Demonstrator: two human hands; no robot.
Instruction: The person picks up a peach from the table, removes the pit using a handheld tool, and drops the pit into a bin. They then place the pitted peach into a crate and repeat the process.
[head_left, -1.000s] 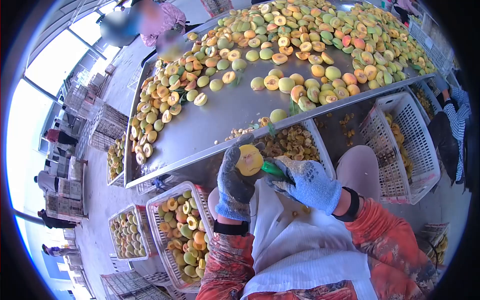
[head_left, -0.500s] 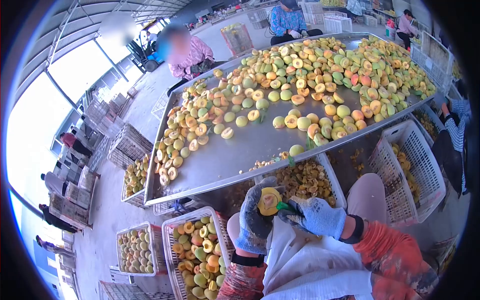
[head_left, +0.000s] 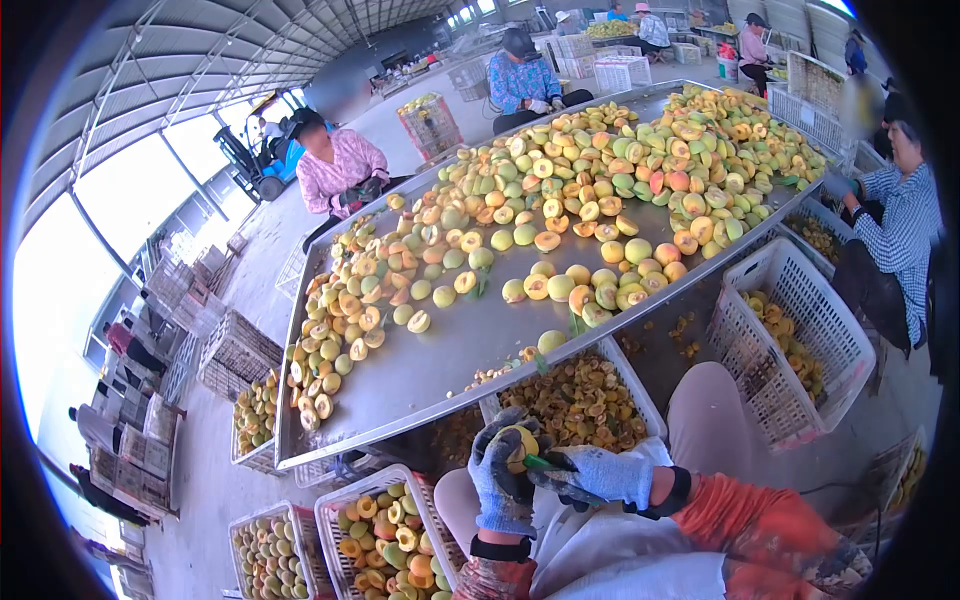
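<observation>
In my left hand (head_left: pixel 503 485), gloved in blue and dark grey, I hold a yellow peach half (head_left: pixel 521 449) with the fingers closed round it. My right hand (head_left: pixel 605 476), in a matching glove, is closed on a small green-handled tool (head_left: pixel 538 462). Its green part points at the peach, and its working end is hidden. Both hands are close together above my lap, over a pale apron (head_left: pixel 640 570). Just beyond them stands a crate of peach scraps and stones (head_left: pixel 650 405), below the edge of the metal table (head_left: pixel 440 350).
Many whole and halved peaches (head_left: pixel 640 170) are heaped on the table. Crates of peaches (head_left: pixel 395 535) stand at my left, and a white crate of cut pieces (head_left: pixel 830 330) at my right. Co-workers (head_left: pixel 340 170) sit around the table. A blue forklift (head_left: pixel 275 160) is behind.
The view has shifted, so the table sits lower and further left, and the co-worker on the right shows more. The peach half is turned and more covered by my fingers.
</observation>
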